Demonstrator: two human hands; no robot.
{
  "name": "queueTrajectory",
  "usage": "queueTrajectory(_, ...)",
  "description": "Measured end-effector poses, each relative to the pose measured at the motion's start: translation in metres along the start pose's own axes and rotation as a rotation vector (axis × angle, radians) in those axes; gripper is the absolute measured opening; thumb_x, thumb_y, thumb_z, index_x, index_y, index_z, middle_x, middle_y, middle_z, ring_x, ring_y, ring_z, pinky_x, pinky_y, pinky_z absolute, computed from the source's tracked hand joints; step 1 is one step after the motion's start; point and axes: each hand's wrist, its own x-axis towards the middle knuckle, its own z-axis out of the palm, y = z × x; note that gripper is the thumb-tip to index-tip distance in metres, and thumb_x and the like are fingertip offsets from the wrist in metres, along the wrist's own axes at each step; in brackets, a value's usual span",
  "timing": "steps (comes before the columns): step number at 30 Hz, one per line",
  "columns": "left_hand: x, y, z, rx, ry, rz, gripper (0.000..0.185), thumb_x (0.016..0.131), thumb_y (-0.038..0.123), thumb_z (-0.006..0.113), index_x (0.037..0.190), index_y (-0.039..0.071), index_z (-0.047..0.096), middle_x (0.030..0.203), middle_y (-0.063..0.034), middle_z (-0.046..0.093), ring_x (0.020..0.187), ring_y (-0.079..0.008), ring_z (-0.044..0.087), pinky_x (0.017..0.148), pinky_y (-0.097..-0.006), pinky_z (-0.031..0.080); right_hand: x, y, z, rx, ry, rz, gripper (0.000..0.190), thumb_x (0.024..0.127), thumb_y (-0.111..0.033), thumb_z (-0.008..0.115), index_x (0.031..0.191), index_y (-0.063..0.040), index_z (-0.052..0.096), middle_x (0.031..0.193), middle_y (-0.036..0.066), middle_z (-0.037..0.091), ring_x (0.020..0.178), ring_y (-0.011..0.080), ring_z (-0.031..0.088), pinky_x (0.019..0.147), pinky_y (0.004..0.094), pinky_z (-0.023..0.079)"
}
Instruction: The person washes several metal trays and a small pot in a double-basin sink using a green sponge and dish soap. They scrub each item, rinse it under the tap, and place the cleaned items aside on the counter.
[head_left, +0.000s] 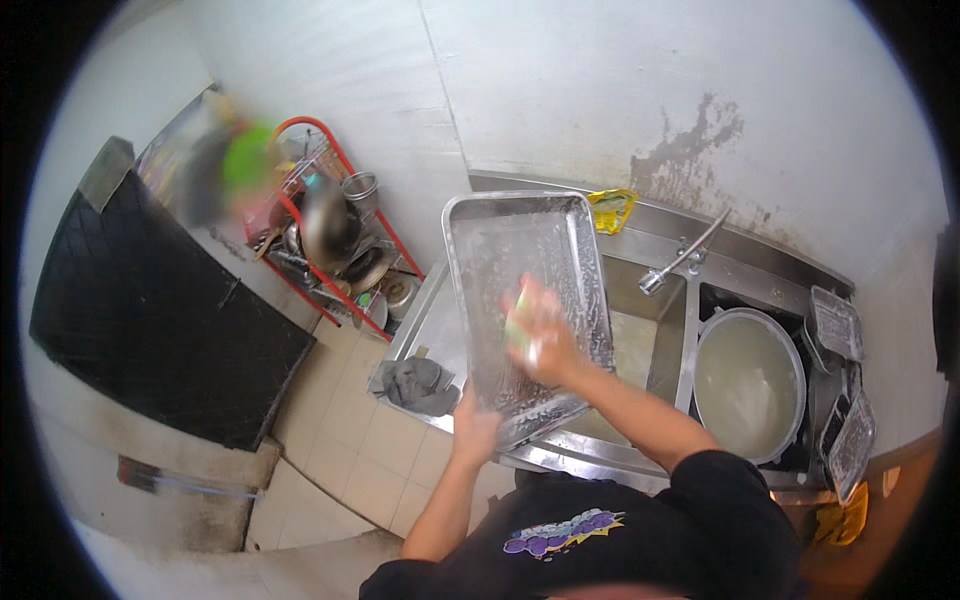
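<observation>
A deep rectangular metal tray (487, 255) is tilted over the left part of a stainless steel sink unit, its inside streaked with suds. My left hand (475, 426) grips the tray's near left edge; its fingers are partly hidden by the metal. Inside the tray, my right hand (546, 337) is blurred and closed around a pale green and white sponge or pad (519, 319). Behind the tray, the sink basin (634, 341) holds cloudy water. A flexible-neck faucet (686, 251) reaches over the basin from the back ledge.
A large round tub (750, 382) of cloudy water fills the right basin. Clear plastic containers (836, 322) stand at the far right. A grey cloth (417, 384) lies on the drainboard's left corner. Beside the wall, a red-framed rack (337, 225) carries pans. A yellow packet (613, 210) sits behind the tray.
</observation>
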Motion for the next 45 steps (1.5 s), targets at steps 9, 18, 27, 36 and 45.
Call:
queueTrajectory(9,0.006,-0.005,0.012,-0.003,-0.161,-0.071,0.094,0.072,-0.002,0.053,0.163,-0.006,0.029,0.151,-0.0265,0.054,0.145,-0.0327,0.050,0.120,-0.0409,0.037,0.127,-0.040,0.020,0.359,0.447,0.108,0.061,0.113,-0.039,0.044,0.158,0.002,0.041,0.156,0.024,0.050,0.145,0.0337,0.046,0.122,0.0430,0.032)
queueTrajectory(18,0.061,0.014,-0.003,0.410,-0.035,0.596,0.103,0.073,-0.012,0.049,0.170,0.007,0.021,0.134,-0.0257,0.055,0.126,-0.0427,0.056,0.109,-0.0439,0.047,0.152,-0.102,-0.060,1.176,0.486,0.363,0.055,0.111,-0.032,0.053,0.154,0.002,0.047,0.146,0.010,0.059,0.137,0.0194,0.051,0.118,0.0331,0.034)
queueTrajectory(27,0.047,0.018,-0.017,0.419,0.081,0.633,0.088,0.072,-0.007,0.054,0.159,-0.009,0.036,0.142,-0.0300,0.055,0.128,-0.0470,0.057,0.113,-0.0471,0.042,0.168,-0.029,-0.071,-0.310,0.378,0.034,0.089,0.105,-0.048,0.057,0.169,-0.004,0.015,0.175,0.028,0.006,0.162,0.0425,0.012,0.130,0.0554,0.010)
queueTrajectory(36,0.075,0.067,-0.026,0.026,0.227,0.521,0.090,0.067,-0.020,0.042,0.156,-0.009,0.039,0.151,-0.0195,0.047,0.144,-0.0322,0.049,0.122,-0.0415,0.037,0.133,0.028,-0.084,-0.523,0.285,0.244,0.090,0.103,-0.050,0.057,0.167,0.001,0.020,0.172,0.032,0.015,0.161,0.0456,0.013,0.127,0.0642,0.006)
queueTrajectory(45,0.113,0.038,-0.016,-0.070,0.314,0.347,0.078,0.068,-0.019,0.044,0.145,-0.008,0.050,0.147,-0.0162,0.049,0.143,-0.0275,0.050,0.123,-0.0394,0.036,0.033,-0.078,-0.007,-0.041,-0.186,0.466,0.077,0.094,-0.024,0.062,0.162,-0.001,0.035,0.169,0.026,0.030,0.159,0.0495,0.021,0.129,0.0522,0.023)
